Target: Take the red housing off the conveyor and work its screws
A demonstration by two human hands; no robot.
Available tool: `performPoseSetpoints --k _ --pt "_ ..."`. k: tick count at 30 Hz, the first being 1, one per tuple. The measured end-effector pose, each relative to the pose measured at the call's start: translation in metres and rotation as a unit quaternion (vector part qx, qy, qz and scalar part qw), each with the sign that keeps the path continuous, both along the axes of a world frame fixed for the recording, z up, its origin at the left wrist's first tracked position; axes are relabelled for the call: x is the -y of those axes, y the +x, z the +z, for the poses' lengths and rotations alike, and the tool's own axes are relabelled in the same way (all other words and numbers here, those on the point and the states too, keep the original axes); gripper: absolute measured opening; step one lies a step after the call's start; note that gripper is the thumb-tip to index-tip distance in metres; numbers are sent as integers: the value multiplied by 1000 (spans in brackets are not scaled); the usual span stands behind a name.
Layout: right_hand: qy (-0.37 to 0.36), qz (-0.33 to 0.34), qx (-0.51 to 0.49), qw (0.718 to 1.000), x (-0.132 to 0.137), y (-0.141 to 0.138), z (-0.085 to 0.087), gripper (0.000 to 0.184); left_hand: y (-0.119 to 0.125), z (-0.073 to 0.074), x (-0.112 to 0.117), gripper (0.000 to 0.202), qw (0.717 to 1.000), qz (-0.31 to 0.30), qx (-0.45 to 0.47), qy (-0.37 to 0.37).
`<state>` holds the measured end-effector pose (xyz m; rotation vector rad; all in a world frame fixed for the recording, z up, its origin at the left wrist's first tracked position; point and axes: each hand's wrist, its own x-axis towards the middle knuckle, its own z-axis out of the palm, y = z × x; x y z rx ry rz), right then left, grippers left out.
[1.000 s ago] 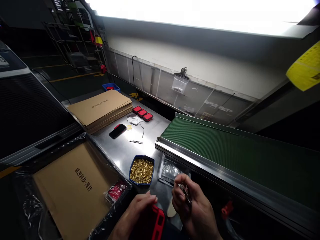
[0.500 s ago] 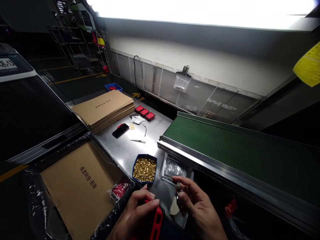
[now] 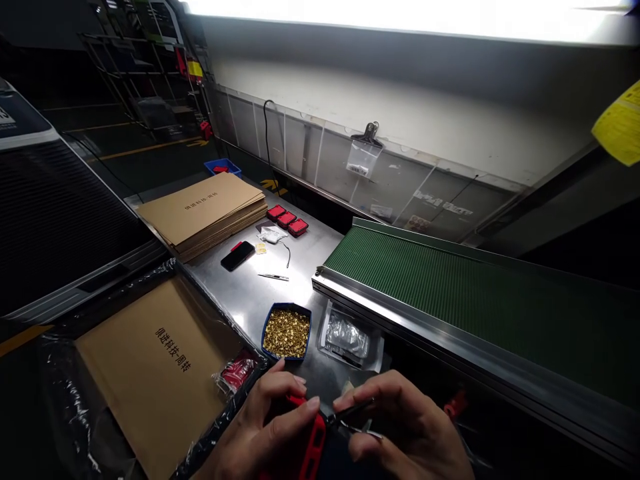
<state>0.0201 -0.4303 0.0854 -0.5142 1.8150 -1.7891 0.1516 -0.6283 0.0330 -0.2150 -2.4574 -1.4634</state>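
My left hand [image 3: 260, 427] grips a black and red case [image 3: 313, 443] at the bottom edge of the head view, thumb and fingers curled over its top. My right hand [image 3: 405, 433] holds metal tweezers [image 3: 353, 417], their tips pointing left and touching the case. Just beyond my hands stands a blue tray of small brass parts [image 3: 287, 331], with a clear plastic bag [image 3: 347, 335] to its right on the steel table [image 3: 250, 293].
A green conveyor belt [image 3: 450, 293] runs along the right. A cardboard sheet in a plastic-lined box [image 3: 150, 373] lies at left, a cardboard stack [image 3: 200, 210] further back. A phone [image 3: 238, 255], a second pair of tweezers [image 3: 273, 276] and three red cases [image 3: 287, 219] lie on the table.
My right hand has come down and left, bringing the tweezers from upright beside the bag to the case in my left hand. My left hand has shifted its grip over the case.
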Motion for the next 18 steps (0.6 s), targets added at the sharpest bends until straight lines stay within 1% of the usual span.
performPoseSetpoints --k 4,9,13,15,16,18 --pt "28 33 -78 996 -4 -5 0 24 0 5 0 58 1000 -13 5 -11" --pt "42 61 -120 990 -7 -9 -1 33 -2 9 1 71 999 -22 17 -17" --pt "51 74 -151 984 -8 -10 -4 33 -4 10 -1 74 1000 -17 17 -19" --pt "43 63 -147 986 -6 -8 -3 28 -4 10 -1 74 1000 -16 18 -19" --pt "37 45 -137 989 -5 -6 -3 25 -4 10 -1 75 1000 -17 17 -19" --pt "25 -16 -109 994 -3 -2 0 21 -3 10 -1 75 1000 -16 17 -18"
